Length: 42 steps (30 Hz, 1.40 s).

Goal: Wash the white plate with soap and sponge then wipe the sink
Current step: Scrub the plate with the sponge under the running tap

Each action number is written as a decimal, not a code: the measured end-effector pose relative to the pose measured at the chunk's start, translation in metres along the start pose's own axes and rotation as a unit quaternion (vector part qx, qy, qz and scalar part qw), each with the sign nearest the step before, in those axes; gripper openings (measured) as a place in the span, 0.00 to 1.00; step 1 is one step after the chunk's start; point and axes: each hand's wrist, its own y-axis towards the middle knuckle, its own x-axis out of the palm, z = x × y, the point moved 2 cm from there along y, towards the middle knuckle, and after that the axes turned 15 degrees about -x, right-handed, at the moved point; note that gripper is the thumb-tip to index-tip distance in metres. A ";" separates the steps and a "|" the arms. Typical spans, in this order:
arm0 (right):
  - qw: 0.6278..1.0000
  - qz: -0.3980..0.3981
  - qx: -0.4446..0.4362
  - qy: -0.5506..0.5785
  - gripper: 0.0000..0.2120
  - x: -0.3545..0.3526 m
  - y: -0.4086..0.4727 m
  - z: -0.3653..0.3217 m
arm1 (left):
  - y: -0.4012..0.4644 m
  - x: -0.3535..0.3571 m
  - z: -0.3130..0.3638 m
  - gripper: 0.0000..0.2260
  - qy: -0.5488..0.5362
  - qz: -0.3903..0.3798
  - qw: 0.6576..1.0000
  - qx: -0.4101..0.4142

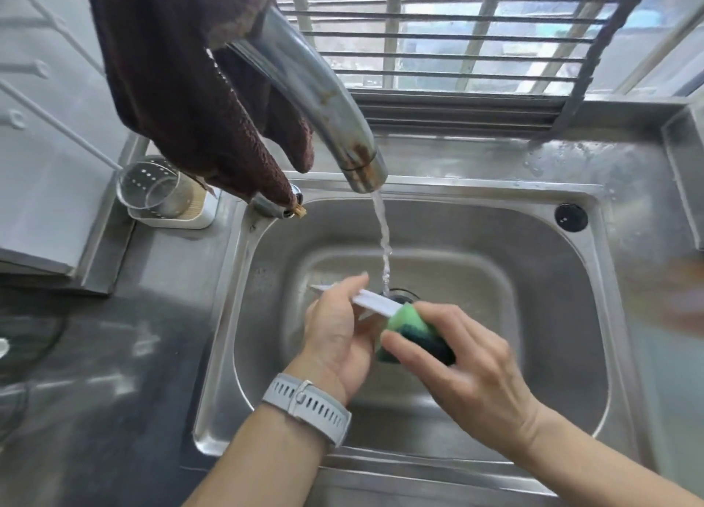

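Note:
My left hand [337, 335], with a grey watch on its wrist, holds the white plate [375, 301] edge-on over the middle of the steel sink [552, 316]. Only the plate's thin rim shows. My right hand [463, 361] grips a green sponge [409, 325] with a dark scouring side, pressed against the plate's right part. Water runs from the steel tap [324, 98] in a thin stream onto the plate, just above the drain.
A brown cloth [183, 87] hangs over the tap at the upper left. A clear perforated cup in a white holder [160, 194] stands on the counter left of the sink. A barred window lies behind. A blurred orange shape sits at the right edge.

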 end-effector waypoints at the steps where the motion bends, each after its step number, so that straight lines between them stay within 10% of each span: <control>1: 0.999 -0.016 0.009 0.032 0.14 0.001 -0.005 -0.001 | 0.004 -0.004 -0.001 0.06 -0.010 0.024 1.000 0.003; 5: 0.954 -0.024 0.176 0.244 0.29 0.000 -0.021 -0.004 | 0.011 -0.022 -0.006 0.12 -0.019 0.032 0.999 -0.005; 10: 0.899 0.032 0.337 0.279 0.23 0.007 -0.012 0.016 | 0.012 -0.022 -0.018 0.11 0.058 0.032 0.995 0.068; 24: 0.916 -0.018 0.297 0.271 0.20 0.058 0.020 0.030 | 0.017 -0.023 -0.022 0.20 0.185 0.233 0.923 0.244; 30: 0.877 -0.040 0.439 0.192 0.20 0.064 -0.008 0.063 | 0.019 -0.035 -0.025 0.24 0.172 0.262 0.913 0.262; 42: 0.913 -0.053 0.357 0.192 0.21 0.079 0.034 0.067 | 0.020 -0.038 -0.019 0.23 0.255 0.252 0.885 0.297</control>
